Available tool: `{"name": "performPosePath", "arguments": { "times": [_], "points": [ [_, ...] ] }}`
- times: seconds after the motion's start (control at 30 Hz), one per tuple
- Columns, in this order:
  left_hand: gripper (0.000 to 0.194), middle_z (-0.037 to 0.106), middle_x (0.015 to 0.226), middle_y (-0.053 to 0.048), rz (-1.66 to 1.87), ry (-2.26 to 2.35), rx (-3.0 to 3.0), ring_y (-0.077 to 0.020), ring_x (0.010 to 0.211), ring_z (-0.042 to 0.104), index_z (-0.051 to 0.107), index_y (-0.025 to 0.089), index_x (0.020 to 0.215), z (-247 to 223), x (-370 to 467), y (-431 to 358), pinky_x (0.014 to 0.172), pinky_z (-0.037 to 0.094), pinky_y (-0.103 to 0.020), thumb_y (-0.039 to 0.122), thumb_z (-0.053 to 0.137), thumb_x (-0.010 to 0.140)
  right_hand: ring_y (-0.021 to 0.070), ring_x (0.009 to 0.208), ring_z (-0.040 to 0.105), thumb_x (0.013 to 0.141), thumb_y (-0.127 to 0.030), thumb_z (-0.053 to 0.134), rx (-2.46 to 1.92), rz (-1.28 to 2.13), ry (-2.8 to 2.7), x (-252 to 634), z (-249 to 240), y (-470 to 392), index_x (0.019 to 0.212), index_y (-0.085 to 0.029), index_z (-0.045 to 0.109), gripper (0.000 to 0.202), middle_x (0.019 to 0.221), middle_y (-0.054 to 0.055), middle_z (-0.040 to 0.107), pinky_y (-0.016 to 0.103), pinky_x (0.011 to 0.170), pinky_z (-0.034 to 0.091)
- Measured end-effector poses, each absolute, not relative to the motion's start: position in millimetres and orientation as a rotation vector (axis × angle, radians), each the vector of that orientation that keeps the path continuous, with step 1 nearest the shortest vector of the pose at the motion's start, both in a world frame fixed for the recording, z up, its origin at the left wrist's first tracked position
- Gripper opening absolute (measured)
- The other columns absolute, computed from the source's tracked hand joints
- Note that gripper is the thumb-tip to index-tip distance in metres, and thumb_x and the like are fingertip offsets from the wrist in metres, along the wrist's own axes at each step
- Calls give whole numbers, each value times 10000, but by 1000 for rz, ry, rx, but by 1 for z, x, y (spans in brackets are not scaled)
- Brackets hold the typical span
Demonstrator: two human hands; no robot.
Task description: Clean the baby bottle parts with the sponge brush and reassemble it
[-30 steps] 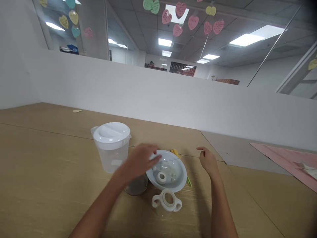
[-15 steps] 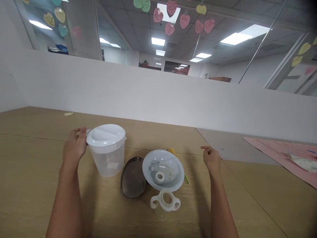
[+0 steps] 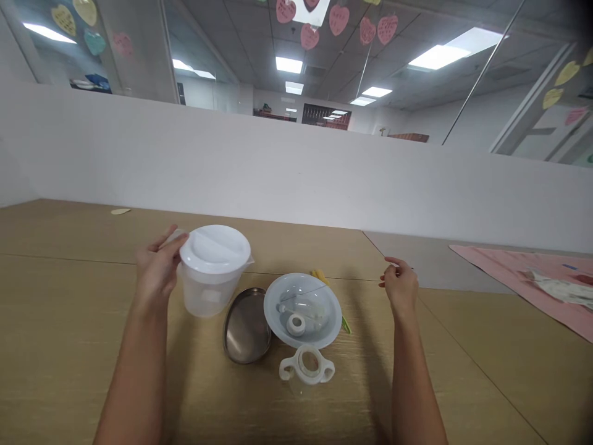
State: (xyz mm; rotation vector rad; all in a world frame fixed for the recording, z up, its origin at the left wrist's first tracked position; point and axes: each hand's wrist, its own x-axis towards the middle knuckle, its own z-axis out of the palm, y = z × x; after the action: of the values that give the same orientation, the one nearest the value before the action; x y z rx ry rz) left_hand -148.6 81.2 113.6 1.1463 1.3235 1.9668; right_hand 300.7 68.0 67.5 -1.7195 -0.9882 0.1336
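Well, the big white-lidded plastic pitcher (image 3: pixel 210 290) looks light and stiff for its size, though I can't tell if there is anything in it. Its side looks thin, so a hard squeeze there might bend it a bit, and the smooth lid (image 3: pixel 215 250) may be slippery. The best place to hold it is the handle (image 3: pixel 175 235) on its left side, where the person's left hand (image 3: pixel 157 269) is. The fingers are closed around that part, as far as I can see, and the pitcher leans a little to the right. If it tips too far, the lid might slide off.

The pitcher is cloudy and see-through, like thin milk. Its lid is round, white and shiny, with a raised bar across the top. A small spout (image 3: pixel 251 260) pokes out on the side away from the hand.

It is on the left part of the brown table (image 3: pixel 83 321), near the shallow metal tray (image 3: pixel 248 330). Next to the tray is a pale bowl (image 3: pixel 274 324) with a white ring (image 3: pixel 296 332) and some clear things in it. A two-handled bottle (image 3: pixel 308 376) stands in front of the bowl. The right hand (image 3: pixel 401 287) is up on the other side, well apart from the pitcher. Its fingers are curled in, with the pointing finger out a bit, and I can't tell if it holds something thin.
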Motion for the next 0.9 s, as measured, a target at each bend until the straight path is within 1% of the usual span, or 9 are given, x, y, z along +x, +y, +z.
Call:
{"name": "performPosePath", "arguments": {
  "times": [0.07,0.17,0.27,0.4,0.5,0.67,0.77,0.83,0.9],
  "points": [
    [629,676,750,30,1958,1232,1008,-104,730,625,569,86,1138,121,-130,75,785,523,-257,286,792,585,153,430,563,740,-248,378,-1705,152,-990,302,67,68,1064,-115,624,429,579,12,560,261,483,439],
    [640,697,803,33,1939,1142,1061,-126,824,645,581,113,1148,125,-105,71,859,515,-264,246,809,565,163,481,583,716,-256,394,-1666,182,-986,304,66,69,1022,-129,635,410,602,9,551,254,465,450],
    [647,716,901,-20,1936,1101,1158,-184,933,650,600,145,1149,123,-90,69,913,512,-312,253,814,548,168,498,586,710,-274,405,-1649,175,-990,305,65,69,976,-126,650,391,613,17,556,253,459,445],
    [689,701,1020,-90,1886,1069,1292,-252,1038,620,593,158,1178,124,-81,65,980,474,-389,287,816,538,162,449,556,722,-273,410,-1730,67,-1056,307,66,68,929,-125,681,372,537,13,557,276,537,427],
    [719,680,1079,-109,1861,1068,1383,-271,1066,605,583,162,1193,129,-76,59,1002,452,-419,327,818,534,172,461,562,725,-254,412,-1793,12,-1075,310,67,66,910,-134,694,358,480,4,535,274,563,399],
    [754,657,1133,-110,1808,1135,1486,-277,1071,603,560,176,1222,134,-73,52,1006,446,-446,390,808,542,162,468,579,749,-240,426,-1862,45,-1113,319,62,72,917,-150,687,323,509,-4,542,239,511,367],
    [765,647,1150,-113,1801,1125,1517,-278,1078,598,548,179,1234,134,-75,51,1003,450,-444,402,802,548,133,445,569,780,-217,433,-1973,199,-1269,324,47,82,981,-144,663,314,512,-9,543,214,492,366],
    [757,642,1159,-114,1812,1089,1529,-275,1088,593,539,179,1243,133,-76,51,1006,448,-437,393,797,564,114,421,554,793,-205,453,-2127,460,-1386,325,31,90,1021,-126,635,302,506,-10,547,197,481,378],
    [749,643,1157,-116,1818,1063,1536,-275,1093,590,530,175,1252,133,-77,51,1003,452,-436,386,791,581,123,414,555,769,-195,513,-2259,734,-1446,322,13,95,989,-100,630,266,482,-2,546,197,460,394]
  ]
}}
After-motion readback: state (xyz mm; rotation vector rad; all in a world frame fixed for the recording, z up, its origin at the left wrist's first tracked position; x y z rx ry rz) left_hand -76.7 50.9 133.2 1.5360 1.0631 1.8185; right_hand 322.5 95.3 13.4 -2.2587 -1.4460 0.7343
